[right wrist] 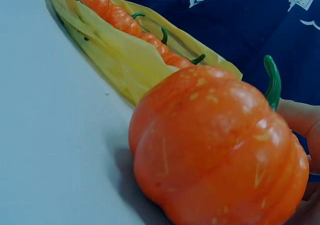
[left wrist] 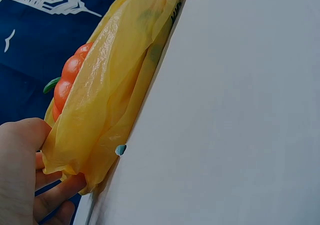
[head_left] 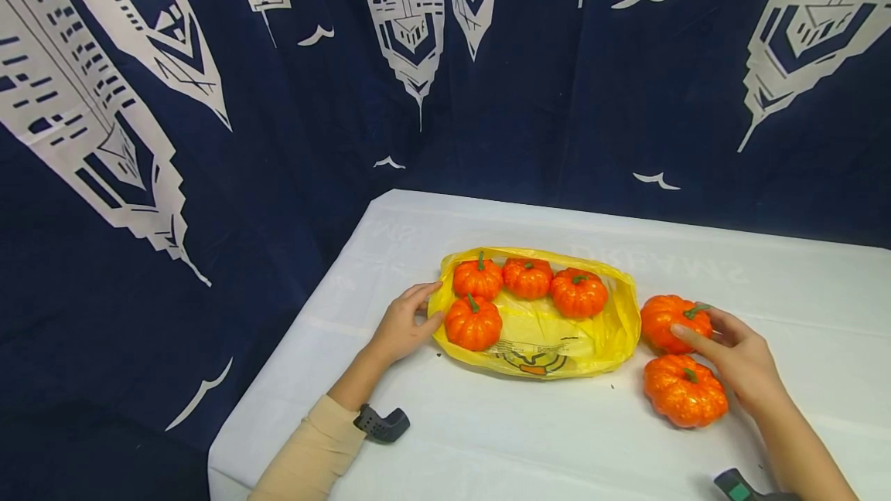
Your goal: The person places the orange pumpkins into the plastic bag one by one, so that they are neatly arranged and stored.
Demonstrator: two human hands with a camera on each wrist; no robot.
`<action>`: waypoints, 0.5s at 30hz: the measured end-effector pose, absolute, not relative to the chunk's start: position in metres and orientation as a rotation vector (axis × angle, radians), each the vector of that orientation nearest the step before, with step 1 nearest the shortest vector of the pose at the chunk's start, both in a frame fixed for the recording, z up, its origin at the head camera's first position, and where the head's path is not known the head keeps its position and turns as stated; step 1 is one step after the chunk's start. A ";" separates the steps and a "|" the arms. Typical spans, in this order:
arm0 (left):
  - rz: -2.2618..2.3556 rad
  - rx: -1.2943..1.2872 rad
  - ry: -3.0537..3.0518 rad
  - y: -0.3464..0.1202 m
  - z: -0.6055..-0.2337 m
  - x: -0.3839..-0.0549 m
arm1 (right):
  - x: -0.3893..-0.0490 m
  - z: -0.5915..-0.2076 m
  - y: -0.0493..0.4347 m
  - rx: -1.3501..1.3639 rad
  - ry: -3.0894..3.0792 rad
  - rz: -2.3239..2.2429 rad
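Observation:
A yellow plastic bag (head_left: 599, 342) lies wide open on the table with several orange pumpkins inside, one of them a small pumpkin (head_left: 473, 323) at its near left. My left hand (head_left: 405, 325) holds the bag's left edge between thumb and fingers; in the left wrist view, the fingers (left wrist: 60, 192) pass partly behind the yellow film. To the right of the bag, my right hand (head_left: 741, 354) grips an orange pumpkin (head_left: 664, 322) with a green stem, thumb across its front. Just nearer sits another pumpkin (head_left: 685, 393), which fills much of the right wrist view and hides part of that hand.
A white cloth covers the table (head_left: 522, 439). Behind it hangs a dark blue curtain (head_left: 529, 122) printed with white buildings and birds. A black strap (head_left: 381, 424) is on the left wrist, and a dark device (head_left: 738, 485) shows by the right wrist.

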State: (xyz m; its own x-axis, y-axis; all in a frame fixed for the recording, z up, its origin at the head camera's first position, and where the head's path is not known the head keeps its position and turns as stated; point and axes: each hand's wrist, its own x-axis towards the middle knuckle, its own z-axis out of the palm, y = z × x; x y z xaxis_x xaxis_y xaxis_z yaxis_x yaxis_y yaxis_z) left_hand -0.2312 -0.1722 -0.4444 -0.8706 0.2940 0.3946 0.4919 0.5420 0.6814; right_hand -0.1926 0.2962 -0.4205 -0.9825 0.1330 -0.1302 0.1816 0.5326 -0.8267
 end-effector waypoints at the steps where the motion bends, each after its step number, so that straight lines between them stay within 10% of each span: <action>1: -1.237 -0.660 -2.547 -0.172 -0.444 -0.231 | -0.192 -0.420 0.296 0.280 2.702 -1.477; 15: -1.242 -0.656 -2.535 -0.172 -0.444 -0.230 | -0.189 -0.407 0.285 0.311 2.670 -1.560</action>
